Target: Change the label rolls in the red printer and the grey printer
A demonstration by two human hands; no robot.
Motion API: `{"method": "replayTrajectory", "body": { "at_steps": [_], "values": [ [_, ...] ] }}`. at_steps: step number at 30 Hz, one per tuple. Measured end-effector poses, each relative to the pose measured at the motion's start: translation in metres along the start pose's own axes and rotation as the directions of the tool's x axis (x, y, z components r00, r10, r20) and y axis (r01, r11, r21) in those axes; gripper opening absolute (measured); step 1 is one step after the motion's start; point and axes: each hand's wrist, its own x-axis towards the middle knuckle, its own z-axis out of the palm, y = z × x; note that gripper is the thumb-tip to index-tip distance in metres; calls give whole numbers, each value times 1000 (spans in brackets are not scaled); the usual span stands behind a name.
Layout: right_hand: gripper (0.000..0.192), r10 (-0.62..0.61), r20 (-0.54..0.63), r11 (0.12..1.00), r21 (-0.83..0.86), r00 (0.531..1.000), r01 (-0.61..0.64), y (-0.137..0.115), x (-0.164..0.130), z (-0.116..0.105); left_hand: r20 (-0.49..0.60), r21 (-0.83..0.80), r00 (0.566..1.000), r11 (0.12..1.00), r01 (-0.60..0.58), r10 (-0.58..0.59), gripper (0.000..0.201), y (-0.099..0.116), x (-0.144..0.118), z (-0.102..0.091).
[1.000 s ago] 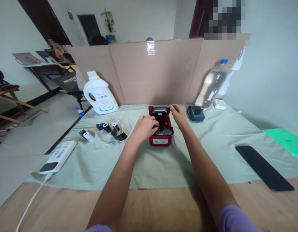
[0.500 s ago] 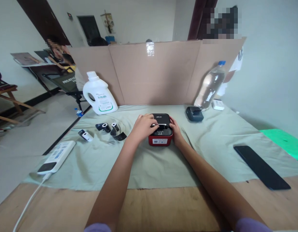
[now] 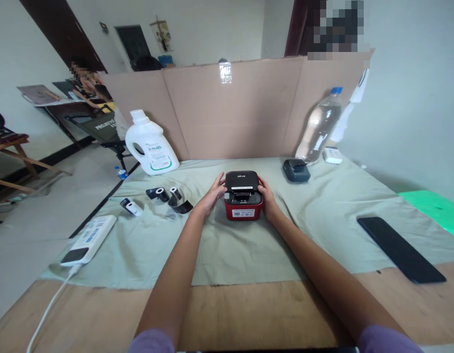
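Note:
A small red and black label printer (image 3: 243, 212) stands on the cloth in front of me, its black lid (image 3: 242, 180) tilted up. Between lid and body a dark slot shows, and a printed label is stuck on the red front. My left hand (image 3: 213, 192) is at the printer's left side, thumb at the lid's edge and fingers reaching along the side. Around the right side curls my right hand (image 3: 268, 197), thumb near the lid's hinge and other fingers partly hidden behind the printer. Paper rolls (image 3: 168, 194) with dark wrapping lie left of my left hand.
A white jug (image 3: 152, 147) and a clear bottle (image 3: 320, 128) stand by the cardboard screen (image 3: 234, 117). On the right are a dark device (image 3: 296, 170) and a black phone (image 3: 401, 250). A power strip (image 3: 90, 238) with cable and another small roll (image 3: 131, 207) lie left.
My left hand has moved off the printer's top to its left side, uncovering the raised lid and slot. My right hand stays at the right side.

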Motion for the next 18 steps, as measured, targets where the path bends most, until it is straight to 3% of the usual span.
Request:
{"method": "replayTrajectory", "body": {
  "at_steps": [3, 7, 11, 18],
  "values": [
    [67, -1, -9, 997, 75, 1000, 2, 4, 1, 0, 40, -219, 999, 975, 22, -13, 80, -8, -1, 9],
    [60, 16, -63, 938, 346, 998, 7, 9, 3, 2, 40, -378, 999, 925, 25, -10, 85, -12, -1, 12],
    [52, 40, -65, 881, 473, 997, -4, 10, 4, 3, 42, -438, 999, 899, 7, 13, 82, -14, -1, 12],
    [51, 44, -70, 872, 490, 997, -4, 13, 6, 3, 48, -470, 997, 883, -25, 54, 74, -22, 2, 12]
  ]
}}
